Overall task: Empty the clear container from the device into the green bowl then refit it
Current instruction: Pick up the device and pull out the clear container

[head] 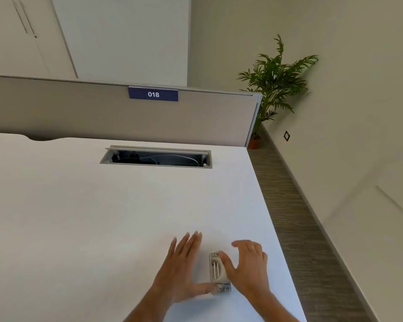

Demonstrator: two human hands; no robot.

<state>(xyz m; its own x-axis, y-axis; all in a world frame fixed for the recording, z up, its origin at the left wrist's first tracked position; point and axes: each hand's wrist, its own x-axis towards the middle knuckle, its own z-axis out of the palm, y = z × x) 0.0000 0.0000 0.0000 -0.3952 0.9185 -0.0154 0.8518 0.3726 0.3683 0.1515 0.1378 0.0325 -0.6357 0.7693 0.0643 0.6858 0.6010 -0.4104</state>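
Note:
A small grey and metal device (216,271) lies on the white desk (102,205) near its front right corner. My left hand (184,263) is flat beside it on the left, fingers spread, with the thumb tip touching the device's near end. My right hand (247,263) sits on its right side, thumb resting along the device's top edge, fingers curled above the desk. Neither hand has lifted it. I cannot make out a clear container on the device. No green bowl is in view.
An open cable hatch (156,156) with wires is set into the desk's far middle. A grey partition (102,112) with a blue tag reading 018 stands behind. The desk's right edge (272,217) drops to a carpeted floor; a potted plant (272,84) stands in the corner.

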